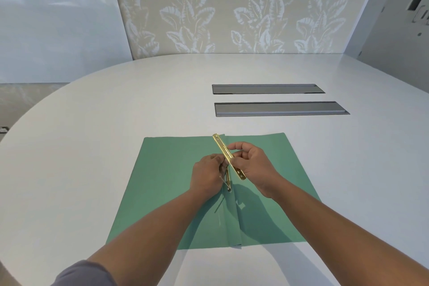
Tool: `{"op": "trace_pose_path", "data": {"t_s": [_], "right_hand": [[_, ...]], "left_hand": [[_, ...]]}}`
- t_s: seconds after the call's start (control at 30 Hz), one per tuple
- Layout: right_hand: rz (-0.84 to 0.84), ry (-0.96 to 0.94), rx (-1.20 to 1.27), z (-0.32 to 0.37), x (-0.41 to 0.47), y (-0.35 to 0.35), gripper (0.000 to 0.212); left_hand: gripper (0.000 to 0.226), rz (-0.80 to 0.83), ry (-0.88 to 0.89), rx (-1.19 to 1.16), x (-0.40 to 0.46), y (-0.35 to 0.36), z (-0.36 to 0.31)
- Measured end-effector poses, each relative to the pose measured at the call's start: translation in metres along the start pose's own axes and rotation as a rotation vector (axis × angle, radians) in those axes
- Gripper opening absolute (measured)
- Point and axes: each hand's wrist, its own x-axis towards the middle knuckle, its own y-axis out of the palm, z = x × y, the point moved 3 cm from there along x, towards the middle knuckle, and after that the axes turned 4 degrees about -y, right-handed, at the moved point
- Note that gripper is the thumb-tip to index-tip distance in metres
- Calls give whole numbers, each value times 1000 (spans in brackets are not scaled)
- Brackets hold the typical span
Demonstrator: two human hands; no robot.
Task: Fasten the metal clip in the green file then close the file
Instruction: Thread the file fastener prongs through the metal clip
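Green file (176, 183) laid open flat on white table (116, 104). Brass clip bar (228, 156) pinched by right hand (253, 167) over spine; prong (228, 179) gripped by left hand (206, 175). Clip unfastened; file not closed.

The file (176, 183) lies open on the desk (92, 123), near its front edge. Both hands meet over the file's middle fold: left hand (206, 175) left of it, right hand (254, 167) right. The clip (228, 155) slants between them. Behind the file, to the right, two slots (278, 108) are set in the desk, one behind the other.
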Motion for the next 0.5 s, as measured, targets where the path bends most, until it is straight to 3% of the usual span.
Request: {"op": "trace_pose_path", "data": {"t_s": [0.5], "right_hand": [[-58, -9, -64, -10, 0, -3, 30]], "left_hand": [[26, 22, -7, 49, 0, 2, 2]]}}
